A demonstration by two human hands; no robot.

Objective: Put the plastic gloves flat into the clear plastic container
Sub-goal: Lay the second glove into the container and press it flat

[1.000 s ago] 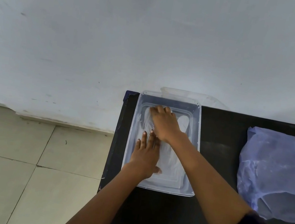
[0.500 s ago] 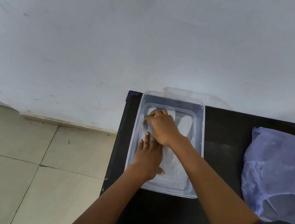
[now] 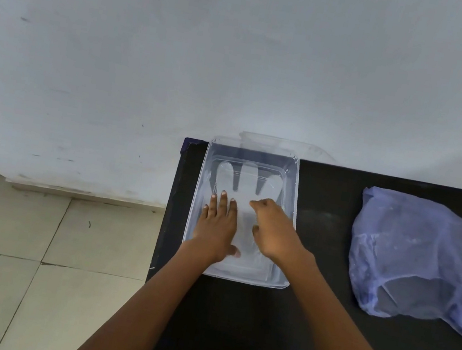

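A clear plastic container [image 3: 294,203] stands at the left end of a black table. A thin translucent plastic glove [image 3: 246,182] lies flat on its bottom, fingers spread toward the wall. My left hand [image 3: 216,227] rests palm down on the glove's left side, fingers apart. My right hand [image 3: 275,231] hovers over the glove's right side with fingers loosely curled and nothing in them. The glove's cuff end is partly hidden under both hands.
A bluish plastic bag [image 3: 417,261] lies on the black table [image 3: 308,325] to the right. The container's clear lid [image 3: 283,145] leans behind it at the white wall. The table's left edge drops to a tiled floor [image 3: 25,262].
My right hand has drawn back from the glove's finger end toward me, which uncovers the spread fingers. My left hand has stayed pressed on the glove.
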